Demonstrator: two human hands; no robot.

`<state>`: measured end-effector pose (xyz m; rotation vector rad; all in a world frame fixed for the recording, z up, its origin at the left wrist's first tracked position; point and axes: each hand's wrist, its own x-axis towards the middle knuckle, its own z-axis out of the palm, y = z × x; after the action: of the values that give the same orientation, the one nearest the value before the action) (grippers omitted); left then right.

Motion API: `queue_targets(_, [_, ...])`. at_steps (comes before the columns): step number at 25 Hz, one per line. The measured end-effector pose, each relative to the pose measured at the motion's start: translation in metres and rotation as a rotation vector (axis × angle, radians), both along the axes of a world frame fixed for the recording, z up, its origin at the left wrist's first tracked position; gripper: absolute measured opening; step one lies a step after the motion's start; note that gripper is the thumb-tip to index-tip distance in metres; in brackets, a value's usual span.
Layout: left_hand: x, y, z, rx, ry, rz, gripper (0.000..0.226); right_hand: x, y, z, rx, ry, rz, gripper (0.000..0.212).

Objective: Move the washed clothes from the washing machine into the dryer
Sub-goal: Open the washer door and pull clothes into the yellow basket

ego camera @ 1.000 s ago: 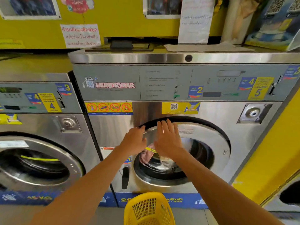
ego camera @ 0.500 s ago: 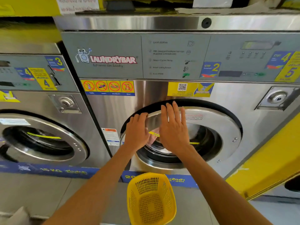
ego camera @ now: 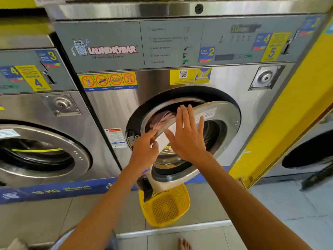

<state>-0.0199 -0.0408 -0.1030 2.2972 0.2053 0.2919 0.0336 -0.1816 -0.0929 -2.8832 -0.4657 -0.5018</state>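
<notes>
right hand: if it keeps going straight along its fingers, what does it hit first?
Probably nothing new: the right hand lies flat on the washer door, fingers pointing up along it. Past the door's top edge comes the black door seal, then the steel front panel. Depth is unclear.

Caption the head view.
Both hands, left and right, swing the washer door open above a basket.

Single head-worn wide-angle view, standing close in front of the LAUNDRYBAR washing machine [ego camera: 180, 51], facing it and tilted down. Its round door [ego camera: 221, 120] sits just right of frame centre; yellow basket [ego camera: 165, 208] on the floor below it, a second washer [ego camera: 36, 105] left of it.
</notes>
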Motion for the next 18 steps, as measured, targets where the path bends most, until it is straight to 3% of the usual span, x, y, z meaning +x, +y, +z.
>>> queue_targets(5, [-0.070,-0.035,0.006,-0.168,0.027,-0.183,0.017,-0.060,-0.042,-0.007,0.249,0.021,0.019,0.082])
queue_targets(10, [-0.120,-0.089,-0.007,-0.362,0.207,-0.404,0.017,-0.129,-0.087,-0.017,0.634,0.046,-0.055,0.061])
queue_targets(13, [-0.136,-0.107,-0.017,-0.219,0.341,-0.611,0.018,-0.166,-0.116,-0.024,0.806,0.026,-0.135,0.052])
queue_targets(18, [-0.130,-0.152,0.005,-0.034,0.261,-0.719,0.027,-0.191,-0.181,-0.008,0.860,0.017,-0.239,0.049])
